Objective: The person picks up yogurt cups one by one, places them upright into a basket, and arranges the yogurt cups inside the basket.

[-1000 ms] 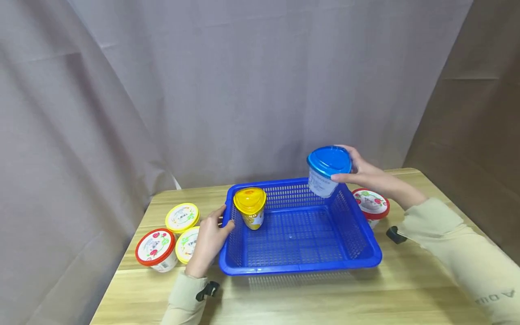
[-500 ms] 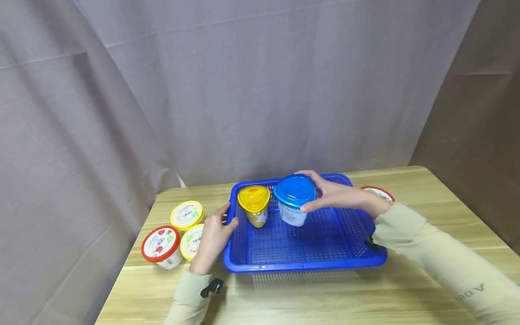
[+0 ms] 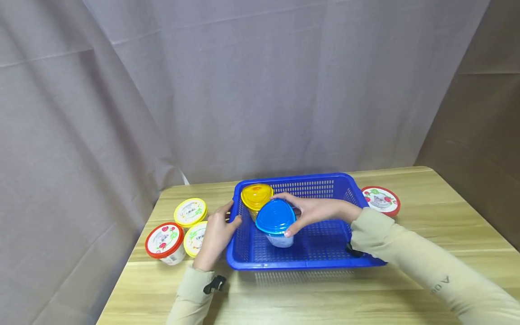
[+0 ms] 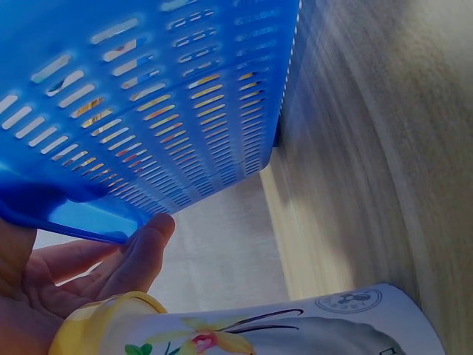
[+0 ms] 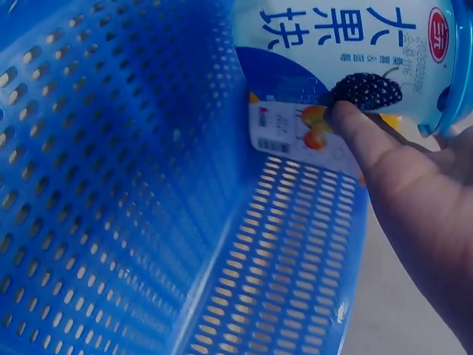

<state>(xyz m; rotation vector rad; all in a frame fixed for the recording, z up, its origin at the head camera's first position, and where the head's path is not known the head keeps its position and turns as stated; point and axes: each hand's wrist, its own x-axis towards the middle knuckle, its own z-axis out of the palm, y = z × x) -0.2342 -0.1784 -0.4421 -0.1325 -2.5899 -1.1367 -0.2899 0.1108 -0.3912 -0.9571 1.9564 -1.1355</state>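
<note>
In the head view a blue-lidded cup (image 3: 276, 217) is gripped by the right hand (image 3: 314, 211) inside the left half of a blue basket (image 3: 306, 264). A yellow-lidded cup (image 3: 257, 195) stands behind it, at the basket's back left corner. The left hand (image 3: 217, 232) holds the basket's left rim; in the left wrist view its fingers (image 4: 144, 255) curl at the rim. The right wrist view has the thumb (image 5: 362, 137) on the side of the blue-lidded cup (image 5: 332, 59), which is tilted in that picture.
Left of the basket stand two yellow-rimmed tubs (image 3: 190, 212) and a red-rimmed tub (image 3: 164, 240). Another red-rimmed tub (image 3: 380, 200) is right of the basket. A grey curtain (image 3: 260, 90) hangs behind the wooden table (image 3: 284, 302).
The right hand has carried the blue-lidded cup left and down, from over the basket's back right corner to beside the yellow-lidded cup. The left hand stays at the rim.
</note>
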